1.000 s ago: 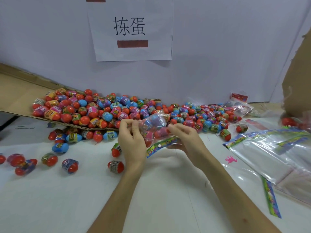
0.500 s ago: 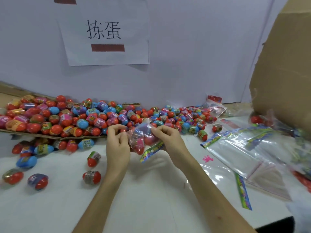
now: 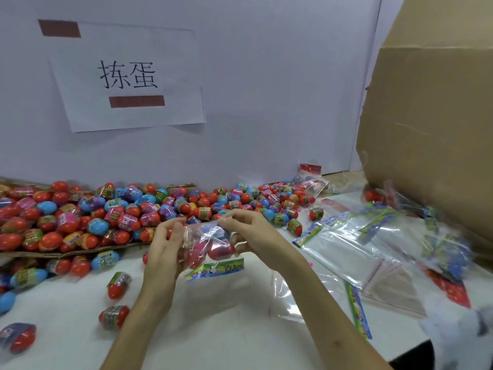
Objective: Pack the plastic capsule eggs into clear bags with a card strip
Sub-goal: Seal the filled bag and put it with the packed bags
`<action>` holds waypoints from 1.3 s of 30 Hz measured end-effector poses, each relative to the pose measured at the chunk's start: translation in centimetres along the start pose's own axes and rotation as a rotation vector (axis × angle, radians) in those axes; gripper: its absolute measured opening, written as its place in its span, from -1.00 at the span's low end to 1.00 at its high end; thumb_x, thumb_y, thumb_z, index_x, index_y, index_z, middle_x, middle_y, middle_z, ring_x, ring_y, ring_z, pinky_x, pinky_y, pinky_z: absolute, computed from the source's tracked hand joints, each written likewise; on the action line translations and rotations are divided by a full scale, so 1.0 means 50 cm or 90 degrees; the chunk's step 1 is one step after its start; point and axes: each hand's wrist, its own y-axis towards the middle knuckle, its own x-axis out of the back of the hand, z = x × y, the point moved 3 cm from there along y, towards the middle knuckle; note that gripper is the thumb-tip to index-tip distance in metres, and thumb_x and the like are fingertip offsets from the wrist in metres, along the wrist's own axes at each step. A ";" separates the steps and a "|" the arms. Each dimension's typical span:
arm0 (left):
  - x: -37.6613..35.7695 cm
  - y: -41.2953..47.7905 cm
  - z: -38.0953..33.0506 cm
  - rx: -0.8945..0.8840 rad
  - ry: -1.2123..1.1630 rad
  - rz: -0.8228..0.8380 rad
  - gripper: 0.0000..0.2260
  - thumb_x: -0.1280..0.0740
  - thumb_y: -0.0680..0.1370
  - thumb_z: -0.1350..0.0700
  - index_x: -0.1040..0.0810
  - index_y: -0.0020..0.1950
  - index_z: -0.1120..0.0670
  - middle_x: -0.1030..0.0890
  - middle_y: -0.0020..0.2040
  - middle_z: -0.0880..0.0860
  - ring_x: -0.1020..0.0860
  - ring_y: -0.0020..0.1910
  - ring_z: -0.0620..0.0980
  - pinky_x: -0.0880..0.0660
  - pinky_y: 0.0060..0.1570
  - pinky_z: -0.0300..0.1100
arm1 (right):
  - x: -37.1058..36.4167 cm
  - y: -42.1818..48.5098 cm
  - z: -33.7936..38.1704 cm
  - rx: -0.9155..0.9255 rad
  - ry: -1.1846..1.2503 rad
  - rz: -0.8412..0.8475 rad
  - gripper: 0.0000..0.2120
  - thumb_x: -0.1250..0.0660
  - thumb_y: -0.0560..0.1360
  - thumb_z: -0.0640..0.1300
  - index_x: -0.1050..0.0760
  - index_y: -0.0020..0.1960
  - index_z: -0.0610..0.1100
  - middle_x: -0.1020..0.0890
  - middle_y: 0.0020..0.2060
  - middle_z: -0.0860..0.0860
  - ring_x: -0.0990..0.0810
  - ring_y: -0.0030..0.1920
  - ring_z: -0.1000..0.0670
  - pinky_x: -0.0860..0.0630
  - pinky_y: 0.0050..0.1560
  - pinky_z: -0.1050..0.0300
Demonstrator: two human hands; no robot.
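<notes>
The clear bag hangs above the white bench at the middle of the view, held up between both hands. It is thin, glossy, crinkled film. Through it show a few smooth rounded capsule eggs, among them a pink one and a red one. Along its lower edge runs a flat card strip printed in bright green, blue and yellow.

The left hand grips the bag's left side with curled fingers. The right hand pinches the upper edge between thumb and fingertips.

Behind the hands lies a heap of eggs, mostly red with blue, pink and purple halves and printed bands. Part of it rests on a brown cardboard sheet, and loose eggs lie on the bench to the left. To the right is a pile of flat empty bags with the same coloured strips, and beyond it a large matte cardboard box.
</notes>
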 end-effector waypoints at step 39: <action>0.002 0.000 -0.009 0.144 -0.335 0.122 -0.54 -0.33 0.50 0.12 -0.53 0.42 0.04 -0.69 0.05 0.09 -0.66 -0.12 0.02 -0.60 0.01 -0.07 | 0.170 0.004 0.011 0.080 0.302 -0.050 -0.80 -0.42 0.56 -0.10 -0.59 0.12 -0.17 -0.66 0.00 -0.15 -0.71 -0.13 -0.09 -0.67 -0.17 0.10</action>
